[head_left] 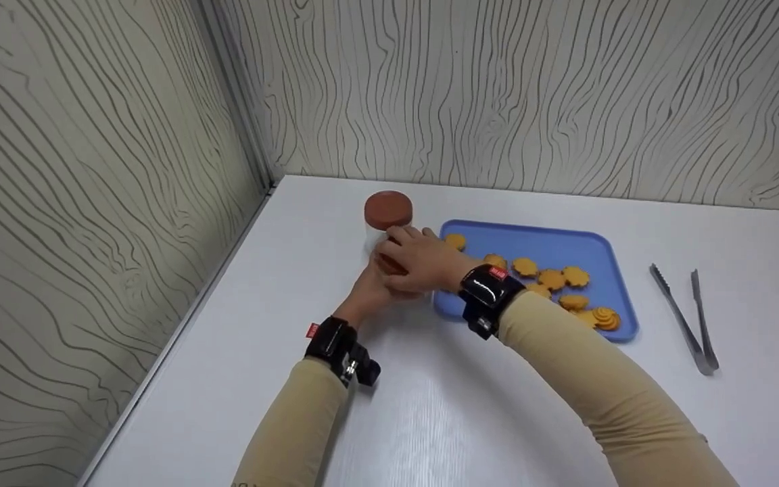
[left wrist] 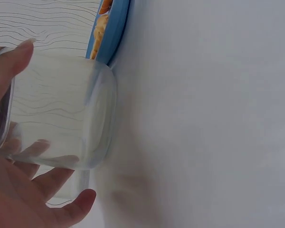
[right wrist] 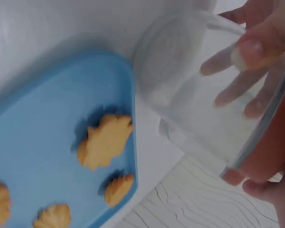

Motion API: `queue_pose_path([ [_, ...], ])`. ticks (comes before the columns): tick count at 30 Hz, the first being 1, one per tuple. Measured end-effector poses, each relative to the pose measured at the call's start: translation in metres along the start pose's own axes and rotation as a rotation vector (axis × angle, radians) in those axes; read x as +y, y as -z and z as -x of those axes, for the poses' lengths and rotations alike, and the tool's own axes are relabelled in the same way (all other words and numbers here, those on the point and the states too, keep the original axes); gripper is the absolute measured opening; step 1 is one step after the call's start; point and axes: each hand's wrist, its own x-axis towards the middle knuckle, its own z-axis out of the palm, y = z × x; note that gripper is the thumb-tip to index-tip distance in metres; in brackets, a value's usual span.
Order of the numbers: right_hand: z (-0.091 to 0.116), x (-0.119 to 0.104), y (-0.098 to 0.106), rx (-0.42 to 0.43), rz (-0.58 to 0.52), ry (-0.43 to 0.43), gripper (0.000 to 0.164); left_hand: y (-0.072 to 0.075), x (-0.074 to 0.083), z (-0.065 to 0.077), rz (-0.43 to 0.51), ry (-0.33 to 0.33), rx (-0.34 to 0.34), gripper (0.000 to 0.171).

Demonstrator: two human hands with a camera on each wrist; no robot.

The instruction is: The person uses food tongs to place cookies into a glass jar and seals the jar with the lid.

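A clear, empty-looking jar (right wrist: 194, 90) is held a little above the white table, left of the blue tray. My left hand (head_left: 369, 292) grips its side; in the left wrist view thumb and fingers wrap the clear wall (left wrist: 57, 109). On top sits a reddish-brown lid (right wrist: 273, 137), with the fingers of my right hand (head_left: 427, 260) curled over it. Right behind both hands stands a second jar (head_left: 388, 208) with the same kind of lid, its lower part hidden by the hands.
The blue tray (head_left: 565, 247) carries several golden cookies (head_left: 552, 279), some flower-shaped and one swirled. Metal tongs (head_left: 683, 331) lie spread on the table to the right of it. Patterned wall panels (head_left: 498, 95) border the table at the back and left.
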Motion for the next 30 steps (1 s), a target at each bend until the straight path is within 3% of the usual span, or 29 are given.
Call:
queue_pose_path([
  [8, -0.007, -0.005, -0.014, 0.125, -0.051, 0.004, 0.03, -0.002, 0.001, 0.001, -0.041, 0.009, 0.018, 0.091],
  [10, -0.007, -0.004, -0.015, 0.128, -0.043, 0.008, 0.035, -0.003, 0.0, 0.001, -0.117, -0.025, 0.01, 0.089],
  [13, -0.002, -0.002, -0.015, 0.144, -0.004, -0.012, 0.05, -0.004, -0.001, 0.001, -0.157, -0.02, 0.008, 0.094],
  [19, 0.012, 0.004, -0.01, 0.156, 0.081, -0.103, 0.074, -0.005, 0.001, 0.004, -0.009, 0.064, 0.04, 0.106],
  [24, 0.018, 0.007, -0.004, 0.134, 0.121, -0.106, 0.071, -0.004, 0.0, 0.007, 0.071, 0.104, 0.072, 0.106],
  [30, 0.017, 0.001, 0.005, 0.028, 0.076, -0.139, 0.068, -0.006, 0.0, 0.007, 0.066, 0.116, 0.076, 0.105],
])
